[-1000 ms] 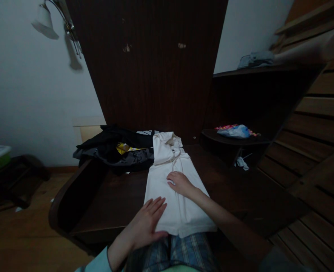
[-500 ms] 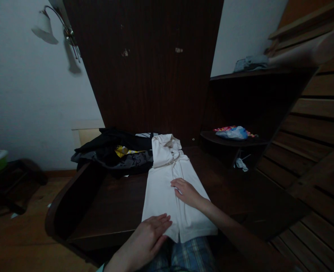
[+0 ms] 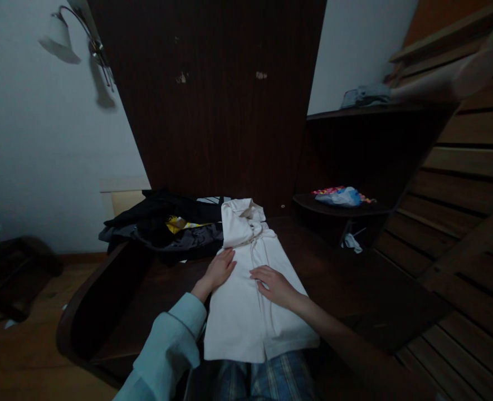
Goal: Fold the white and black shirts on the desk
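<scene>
One white garment (image 3: 238,323), folded, lies lengthwise on the dark worktop (image 3: 146,292): bunched collar end towards the rear edge, hem at the front edge, by the plaid cloth (image 3: 286,376) on the person's lap.

Main change: left hand (image 3: 219,270) is now up from the hem to the garment's left side, just below the bunched end. Palm down, fingers extended and close together, pinching nothing visible. Lower left hem now shows uncovered.

Right hand (image 3: 273,284) keeps its place mid-garment, fingers loosely bent over the cord, thumb a little apart; no pinch seen. Reads as one hand steadying the middle while the other tends the upper left side; lengthwise creases remain by the right hand.

Rear left corner of worktop: black clothes (image 3: 162,206), a yellow patch (image 3: 177,224) among them, just beside the collar end. Beyond the right rear, a plastic bag (image 3: 340,196) on a rounded shelf (image 3: 338,209).
</scene>
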`<state>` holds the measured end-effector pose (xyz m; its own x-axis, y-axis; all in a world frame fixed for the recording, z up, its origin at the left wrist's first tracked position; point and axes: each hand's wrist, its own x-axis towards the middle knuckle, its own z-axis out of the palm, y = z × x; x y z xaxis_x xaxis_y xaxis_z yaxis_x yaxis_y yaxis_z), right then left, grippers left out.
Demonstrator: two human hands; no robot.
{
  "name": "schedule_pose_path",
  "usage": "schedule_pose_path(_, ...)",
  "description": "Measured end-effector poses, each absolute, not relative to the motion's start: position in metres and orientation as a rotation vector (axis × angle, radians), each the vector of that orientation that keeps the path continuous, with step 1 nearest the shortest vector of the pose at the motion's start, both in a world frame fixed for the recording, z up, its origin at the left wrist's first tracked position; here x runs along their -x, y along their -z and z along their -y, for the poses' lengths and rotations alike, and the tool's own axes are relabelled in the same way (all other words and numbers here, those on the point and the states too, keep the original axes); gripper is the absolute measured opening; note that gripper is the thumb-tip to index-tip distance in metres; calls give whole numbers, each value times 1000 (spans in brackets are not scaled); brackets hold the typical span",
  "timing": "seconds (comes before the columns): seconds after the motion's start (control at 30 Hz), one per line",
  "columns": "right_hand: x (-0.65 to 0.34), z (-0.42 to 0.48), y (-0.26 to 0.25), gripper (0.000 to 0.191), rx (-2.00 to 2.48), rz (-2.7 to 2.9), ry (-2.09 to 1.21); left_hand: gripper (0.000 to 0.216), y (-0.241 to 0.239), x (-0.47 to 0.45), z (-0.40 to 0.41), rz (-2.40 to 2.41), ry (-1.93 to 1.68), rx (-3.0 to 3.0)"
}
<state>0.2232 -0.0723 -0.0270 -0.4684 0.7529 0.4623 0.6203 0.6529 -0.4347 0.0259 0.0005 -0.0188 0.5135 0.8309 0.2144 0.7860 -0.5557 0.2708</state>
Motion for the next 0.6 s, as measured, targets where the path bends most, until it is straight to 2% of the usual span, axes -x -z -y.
schedule_pose_path(0.13,-239,66,16,21,1083,2070,-659,38,15,-37,10,-1371,-460,-2666)
schedule_pose_path(0.2,-256,61,10,20,1170,1932,-709,39,11,-46,16,-1243,-458,-2709)
schedule_pose_path(0.4,-309,48,14,15,1512,1802,-430,41,16,-64,21,-1130,-428,-2719)
schedule_pose_path(0.6,-307,48,18,15,1786,1934,-183,35,23,-66,23,-1194,-542,-2758)
